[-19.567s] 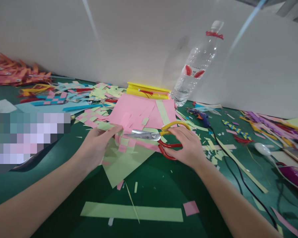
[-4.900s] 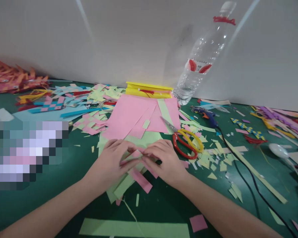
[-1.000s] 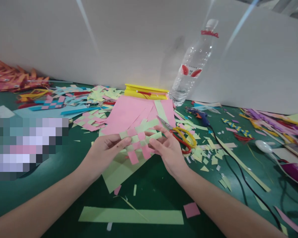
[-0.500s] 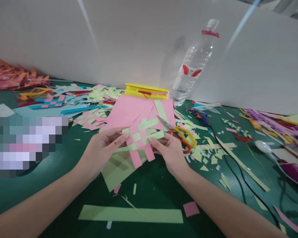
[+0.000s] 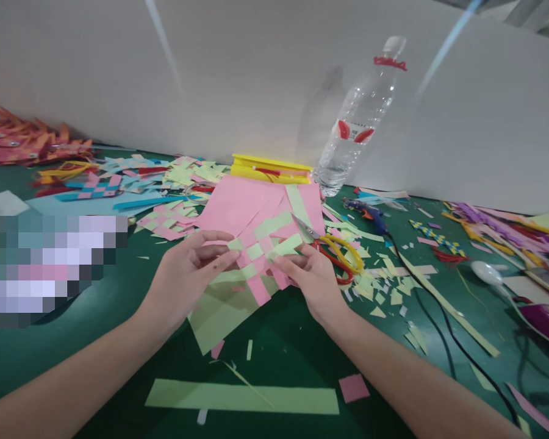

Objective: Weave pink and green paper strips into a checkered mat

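Note:
Between my hands is a small piece of woven paper strips [image 5: 258,258], pink crossed with pale green, its loose ends sticking out. My left hand [image 5: 183,274] pinches its left edge between thumb and fingers. On the right side my right hand [image 5: 312,274] grips it, thumb on top near a green strip end. Under the weave lies a pale green paper sheet [image 5: 219,317], and behind it a pink paper sheet [image 5: 233,198]. Scissors [image 5: 341,250] with yellow and red handles rest just beyond my right hand, blades pointing up and left.
A clear plastic bottle [image 5: 357,122] leans by the wall. A glue gun [image 5: 366,210] trails a black cord at right, near a white spoon [image 5: 486,272]. Paper scraps [image 5: 393,286] litter the green table. A long green strip [image 5: 242,396] lies in front. A blurred patch covers the left.
The woven paper has turned slightly counterclockwise, its lower pink ends swinging to the right. Both hands keep their hold, with small finger shifts.

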### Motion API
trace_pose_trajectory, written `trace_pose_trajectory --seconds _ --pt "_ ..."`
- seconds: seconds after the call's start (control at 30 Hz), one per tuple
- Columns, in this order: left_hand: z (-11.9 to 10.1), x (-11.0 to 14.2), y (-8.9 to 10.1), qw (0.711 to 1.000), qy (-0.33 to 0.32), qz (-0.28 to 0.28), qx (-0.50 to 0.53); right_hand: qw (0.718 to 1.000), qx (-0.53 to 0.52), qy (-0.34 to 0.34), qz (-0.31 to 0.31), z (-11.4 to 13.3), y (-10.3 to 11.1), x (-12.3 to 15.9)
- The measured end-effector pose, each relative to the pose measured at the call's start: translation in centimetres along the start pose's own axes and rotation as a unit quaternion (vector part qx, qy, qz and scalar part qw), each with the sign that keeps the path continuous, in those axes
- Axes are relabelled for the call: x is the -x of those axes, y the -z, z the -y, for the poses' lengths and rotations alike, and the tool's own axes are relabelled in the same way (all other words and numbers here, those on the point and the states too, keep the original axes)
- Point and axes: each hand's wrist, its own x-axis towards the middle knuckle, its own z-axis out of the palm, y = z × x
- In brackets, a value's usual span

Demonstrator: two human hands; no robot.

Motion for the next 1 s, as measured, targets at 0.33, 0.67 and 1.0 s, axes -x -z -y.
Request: trace_pose_trajectory --seconds 0.33,0.67,1.0 --pt "0.0 0.0 -0.2 1.0 -0.004 -0.001 -0.022 0.997 -0.062 0.005 -0.037 -0.1 0.2 -0.3" --pt "0.2 -0.1 -0.3 0.991 0.054 0.111 0.058 0.996 0.044 0.056 -0.061 1.0 0.6 -0.4" --pt "0.4 0.0 -0.3 0.99 0.059 0.127 -0.005 0.968 0.175 0.179 -0.034 1.0 0.9 -0.2"
